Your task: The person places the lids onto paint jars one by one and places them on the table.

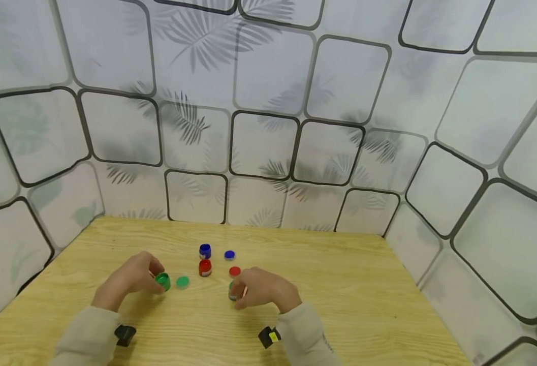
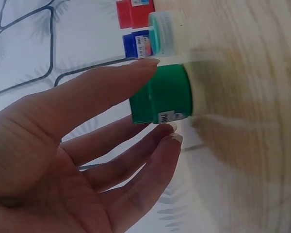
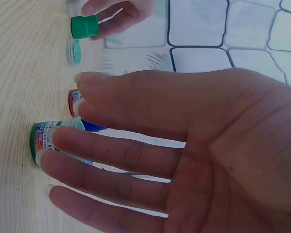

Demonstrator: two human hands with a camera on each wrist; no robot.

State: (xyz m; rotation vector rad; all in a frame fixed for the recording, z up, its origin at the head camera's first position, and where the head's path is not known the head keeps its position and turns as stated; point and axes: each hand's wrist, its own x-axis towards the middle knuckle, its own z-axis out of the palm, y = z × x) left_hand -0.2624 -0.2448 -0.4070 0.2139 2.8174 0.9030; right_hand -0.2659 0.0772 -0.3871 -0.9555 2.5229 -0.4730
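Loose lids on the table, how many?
3: green lid beside open green jar, blue lid right of blue jar, red lid by right hand. Others may be hidden.

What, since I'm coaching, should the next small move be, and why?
Probably curl the fingers of the right hand round the partly hidden jar: in the right wrist view they overlap it but look nearly straight, while the green jar by the left hand is already uncapped.

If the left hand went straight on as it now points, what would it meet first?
Past the green jar it holds, the left hand would probably meet the green lid; depth is unclear.
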